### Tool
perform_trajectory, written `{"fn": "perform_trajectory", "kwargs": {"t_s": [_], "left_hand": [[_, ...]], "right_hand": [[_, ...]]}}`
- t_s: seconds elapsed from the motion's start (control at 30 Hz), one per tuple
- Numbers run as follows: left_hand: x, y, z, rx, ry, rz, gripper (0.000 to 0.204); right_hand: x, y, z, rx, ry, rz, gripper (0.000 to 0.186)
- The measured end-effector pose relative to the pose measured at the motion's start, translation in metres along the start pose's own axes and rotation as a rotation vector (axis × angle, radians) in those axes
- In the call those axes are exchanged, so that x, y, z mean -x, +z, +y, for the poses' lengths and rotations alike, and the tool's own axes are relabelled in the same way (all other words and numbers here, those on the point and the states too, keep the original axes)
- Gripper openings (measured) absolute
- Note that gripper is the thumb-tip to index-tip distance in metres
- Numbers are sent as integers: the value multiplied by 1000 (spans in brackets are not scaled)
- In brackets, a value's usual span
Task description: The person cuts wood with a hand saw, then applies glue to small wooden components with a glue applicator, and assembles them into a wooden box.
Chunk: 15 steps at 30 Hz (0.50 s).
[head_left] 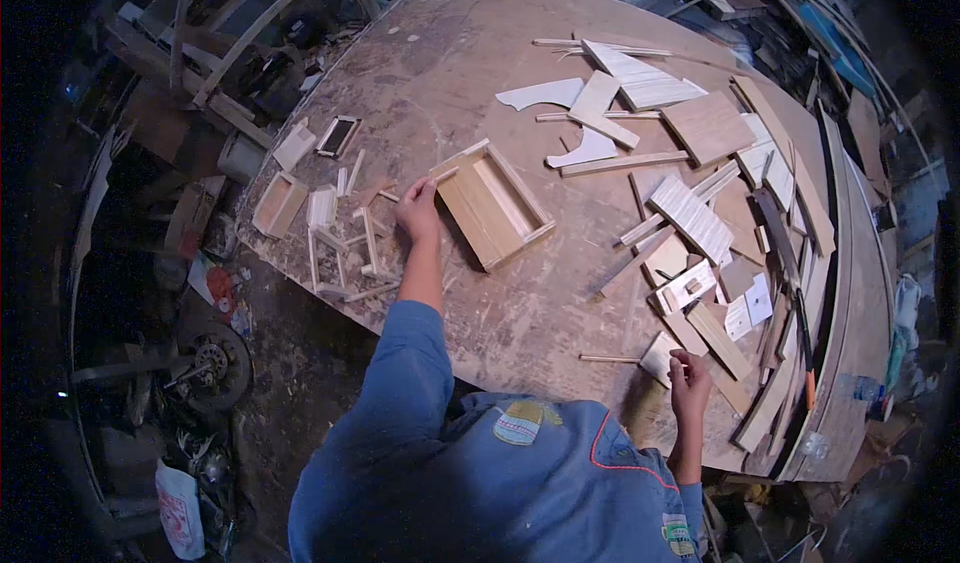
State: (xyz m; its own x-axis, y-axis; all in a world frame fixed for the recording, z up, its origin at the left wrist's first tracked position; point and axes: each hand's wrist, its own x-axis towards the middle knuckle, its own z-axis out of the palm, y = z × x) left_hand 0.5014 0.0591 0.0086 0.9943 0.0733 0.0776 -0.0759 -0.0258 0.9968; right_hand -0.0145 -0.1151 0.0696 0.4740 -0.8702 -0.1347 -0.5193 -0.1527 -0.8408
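A shallow wooden box (468, 216) lies tilted on the workbench in front of me; a flat panel covers part of it and the rest shows an open inside. My left hand (416, 215) is at the box's left corner, its thumb and fingers pinched on a short thin wooden stick (447, 175) that reaches over the box edge. My right hand (690, 388) is near the bench's front edge with its fingers curled together; what they hold, if anything, is hidden. Beside it lie a small pale wood block (660, 357) and a thin stick (608, 359).
Small wooden frames (340, 248) and a little tray (280, 204) stand left of my left hand. Pale boards (690, 218), a square panel (708, 127) and curved white cut-outs (582, 150) crowd the right of the workbench (430, 73). A wheel hub (212, 363) sits on the floor at left.
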Motion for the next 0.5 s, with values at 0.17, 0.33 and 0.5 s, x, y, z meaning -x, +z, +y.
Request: {"fn": "perform_trajectory", "kwargs": {"t_s": [0.17,0.33,0.5], "left_hand": [[-24,-5,-46,18,89,30,18],[-28,-1,-50,-53,121,-28,18],[-22,-1,-30,-59,114,-55,15]], "right_hand": [[9,16,-9,4,7,56,12],[12,25,-21,23,14,66,13],[9,32,-34,38,35,67,14]]}}
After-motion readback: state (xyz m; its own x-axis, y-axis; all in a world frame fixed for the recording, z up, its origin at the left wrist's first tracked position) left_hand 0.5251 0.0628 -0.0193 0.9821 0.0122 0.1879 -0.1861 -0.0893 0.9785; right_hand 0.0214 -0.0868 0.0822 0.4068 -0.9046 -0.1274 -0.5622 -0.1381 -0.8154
